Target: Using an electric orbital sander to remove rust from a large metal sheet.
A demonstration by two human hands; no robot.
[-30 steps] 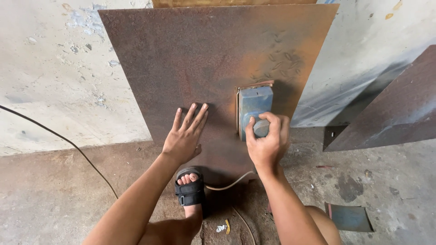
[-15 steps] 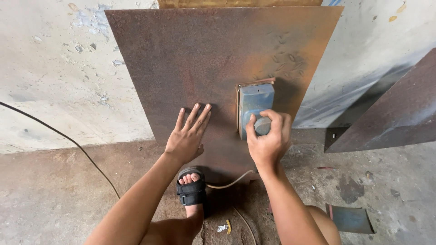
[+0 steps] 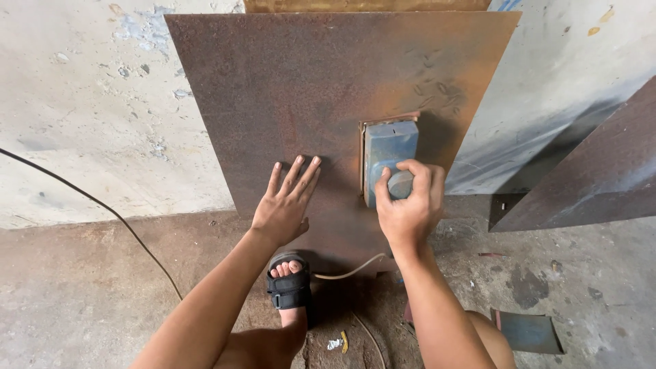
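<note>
Sanding the rusty sheet (image 3: 307, 89) that leans against the far wall (image 3: 82, 102): that, I judge, is the step in hand. My right hand (image 3: 408, 208) is wrapped around the round knob of the blue sander (image 3: 388, 154), fingers curled tight, the pad pressed flat to the metal right of centre, low on the sheet. My left hand (image 3: 283, 205) lies spread, fingers fanned, palm flat on the plate just left of the sander, steadying it. My sandalled foot (image 3: 290, 283) sits at the sheet's near edge, touching or nearly so. A pale cord (image 3: 348, 272) runs from under the right hand toward the foot; a black cable (image 3: 102, 208) crosses the floor at left. Rust covers most of the sheet, so the work looks early. The next move, as I read it, calls for even pressure and the left hand kept clear of the pad. Another sheet (image 3: 588, 178) leans at right. No labels or signs to note; a small blue-grey plate (image 3: 529, 333) lies near right on the floor, a scrap of wrapper (image 3: 334, 344) near my leg.
</note>
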